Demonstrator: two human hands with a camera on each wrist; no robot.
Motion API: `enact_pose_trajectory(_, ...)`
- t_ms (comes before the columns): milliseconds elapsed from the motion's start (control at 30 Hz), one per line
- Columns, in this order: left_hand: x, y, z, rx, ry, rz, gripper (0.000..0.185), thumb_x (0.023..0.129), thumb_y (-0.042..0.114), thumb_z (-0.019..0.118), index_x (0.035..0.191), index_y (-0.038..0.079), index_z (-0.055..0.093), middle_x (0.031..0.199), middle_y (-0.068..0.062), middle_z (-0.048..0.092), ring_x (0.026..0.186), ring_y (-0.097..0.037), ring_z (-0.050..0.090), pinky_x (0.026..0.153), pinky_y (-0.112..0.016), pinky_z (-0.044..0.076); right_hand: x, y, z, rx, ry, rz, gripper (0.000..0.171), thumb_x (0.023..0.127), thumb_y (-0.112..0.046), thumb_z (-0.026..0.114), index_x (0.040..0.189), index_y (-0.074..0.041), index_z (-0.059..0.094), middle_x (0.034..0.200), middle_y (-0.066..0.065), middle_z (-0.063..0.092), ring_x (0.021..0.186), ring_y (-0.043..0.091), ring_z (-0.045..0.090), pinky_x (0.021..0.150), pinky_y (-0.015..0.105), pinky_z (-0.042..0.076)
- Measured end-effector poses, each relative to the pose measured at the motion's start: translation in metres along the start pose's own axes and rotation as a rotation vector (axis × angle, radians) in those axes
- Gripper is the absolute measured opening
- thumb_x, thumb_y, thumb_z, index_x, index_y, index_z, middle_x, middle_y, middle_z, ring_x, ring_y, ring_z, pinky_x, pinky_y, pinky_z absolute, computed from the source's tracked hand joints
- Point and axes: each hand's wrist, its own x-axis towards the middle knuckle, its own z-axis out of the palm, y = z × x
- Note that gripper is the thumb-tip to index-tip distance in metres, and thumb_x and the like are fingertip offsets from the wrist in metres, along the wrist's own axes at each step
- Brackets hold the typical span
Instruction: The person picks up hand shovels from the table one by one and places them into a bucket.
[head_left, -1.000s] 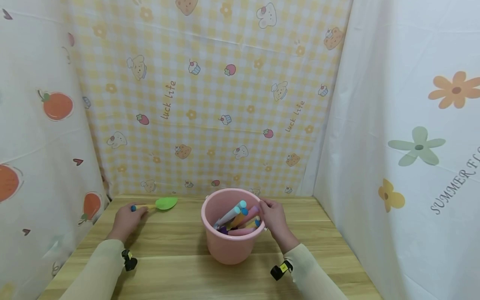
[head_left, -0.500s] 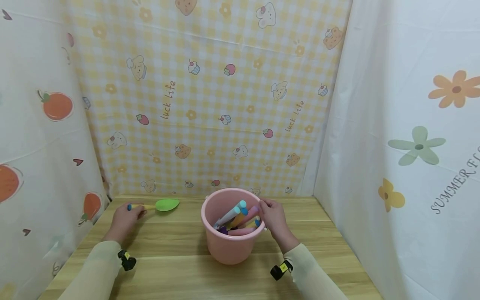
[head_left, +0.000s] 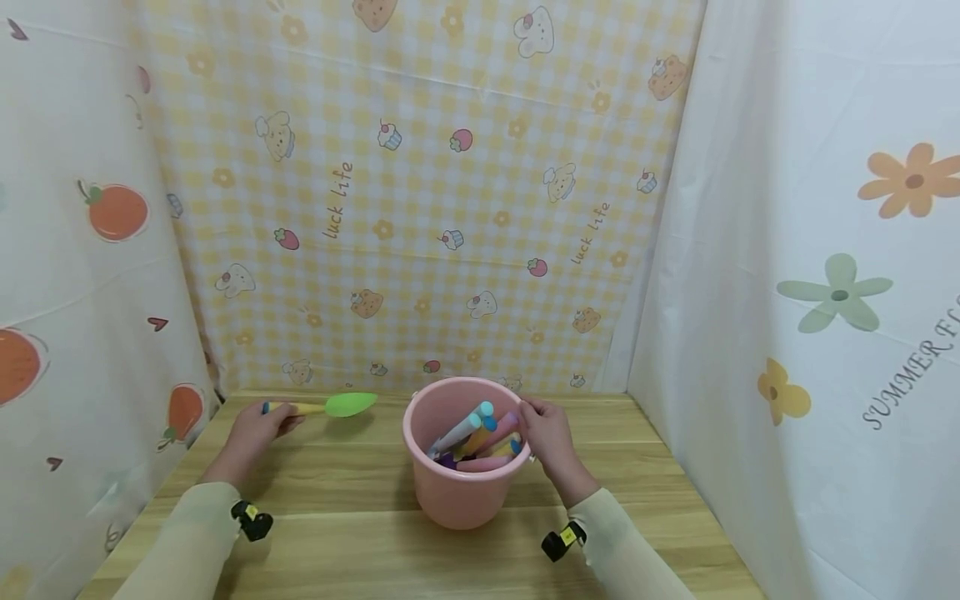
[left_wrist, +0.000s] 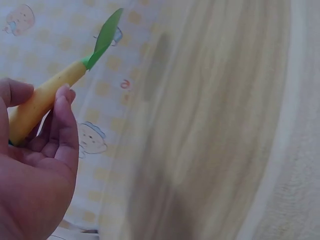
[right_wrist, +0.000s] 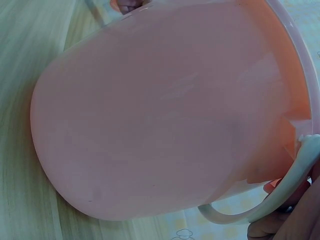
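Note:
My left hand (head_left: 258, 429) holds a toy shovel (head_left: 351, 405) by its yellow handle, at the back left of the table. Its green blade points right, and a blue end pokes out behind the fingers. In the left wrist view thumb and fingers wrap the handle (left_wrist: 50, 97), and a shadow falls on the table apart from the shovel. A pink bucket (head_left: 461, 500) stands upright near the middle. On its right side, my right hand (head_left: 549, 429) grips the rim; the right wrist view shows those fingers (right_wrist: 295, 215) partly hidden by the white bail handle (right_wrist: 280, 200).
Inside the bucket lie several toy tools, with light blue handles (head_left: 457, 435), a pink handle (head_left: 483, 463) and yellow-and-blue ones. A yellow checked curtain (head_left: 435, 208) hangs behind the wooden table (head_left: 337, 542). White printed curtains (head_left: 720, 350) close in both sides.
The shovel has moved right and slightly up with my left hand, its blade coming closer to the bucket. My right hand and the bucket have stayed in place.

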Motion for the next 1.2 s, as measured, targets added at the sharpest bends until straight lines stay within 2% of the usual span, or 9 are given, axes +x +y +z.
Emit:
enact_pose_trajectory(167,-0.004,0.012,0.002,0.013,-0.047,0.023,0.052,0.115,0.02,0.057,0.149,-0.018,0.052,0.108,-0.002,0.079,0.094,-0.001,0.075,0.092,-0.027,0.063,0.0,0.001,0.001,-0.004,0.0,0.0,0.037,0.112,-0.025,0.062,0.136,-0.001,0.077,0.133,0.02,0.076,0.114,0.029,0.074,0.088,0.036,0.065)
enact_pose_trajectory(333,-0.004,0.02,0.001,-0.019,-0.077,0.04,0.052,0.115,0.017,0.055,0.151,-0.02,0.048,0.111,-0.002,0.077,0.093,0.002,0.073,0.093,-0.026,0.062,0.0,0.001,0.001,-0.006,0.002,0.0,0.039,0.113,-0.025,0.062,0.137,0.001,0.075,0.134,0.021,0.075,0.12,0.032,0.074,0.093,0.04,0.064)
enact_pose_trajectory(600,-0.014,0.04,0.001,-0.074,-0.092,0.099,0.049,0.115,0.017,0.059,0.147,-0.018,0.05,0.125,-0.012,0.069,0.099,0.0,0.074,0.094,-0.023,0.06,0.0,0.0,0.001,-0.004,0.003,0.007,0.038,0.113,-0.025,0.061,0.137,0.001,0.075,0.133,0.021,0.076,0.117,0.031,0.074,0.09,0.036,0.064)
enact_pose_trajectory(767,-0.016,0.047,-0.001,-0.109,-0.11,0.117,0.05,0.115,0.018,0.06,0.15,-0.017,0.05,0.128,-0.009,0.066,0.102,-0.001,0.074,0.096,-0.024,0.06,0.0,0.0,0.001,0.001,0.008,-0.003,0.037,0.112,-0.023,0.062,0.136,0.001,0.076,0.131,0.021,0.076,0.114,0.03,0.075,0.087,0.033,0.064)
enact_pose_trajectory(933,-0.016,0.053,-0.001,-0.096,-0.115,0.134,0.052,0.115,0.02,0.061,0.152,-0.015,0.051,0.128,-0.006,0.067,0.104,0.0,0.074,0.096,-0.023,0.059,0.0,0.0,0.002,0.009,0.004,0.003,0.037,0.113,-0.024,0.062,0.136,0.001,0.076,0.133,0.021,0.076,0.115,0.029,0.075,0.086,0.032,0.063)
enact_pose_trajectory(1200,-0.023,0.073,0.003,-0.132,-0.114,0.187,0.048,0.114,0.021,0.063,0.147,-0.014,0.055,0.141,-0.011,0.057,0.105,-0.002,0.074,0.098,-0.025,0.06,-0.001,-0.002,0.002,0.007,0.006,0.002,0.037,0.112,-0.023,0.062,0.137,0.001,0.076,0.132,0.021,0.076,0.112,0.028,0.074,0.083,0.03,0.062)
